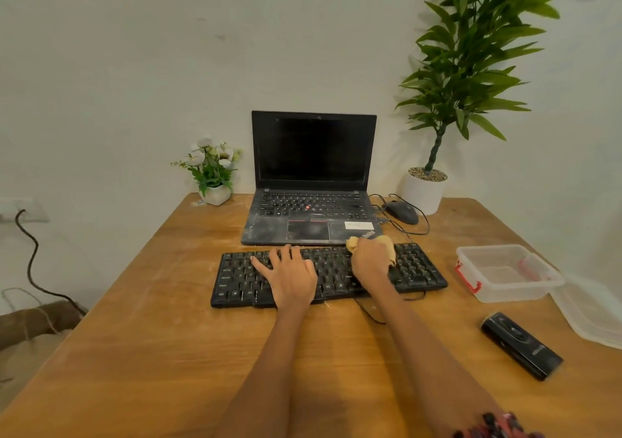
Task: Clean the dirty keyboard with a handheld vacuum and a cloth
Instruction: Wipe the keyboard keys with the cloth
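A black, dusty keyboard (417, 267) lies across the middle of the wooden table (151, 336). My left hand (289, 274) rests flat on its left-centre keys with the fingers spread. My right hand (370, 262) is closed around a yellow cloth (387, 244) and presses it on the keys right of centre, near the keyboard's far edge. A black handheld vacuum (521, 345) lies on the table to the right, away from both hands.
A dusty open laptop (311, 202) stands just behind the keyboard, with a wired mouse (400, 212) to its right. A clear plastic box (505, 272) and its lid (592, 313) sit at the right edge. A small flower pot (215, 171) and a tall potted plant (427, 188) stand at the back.
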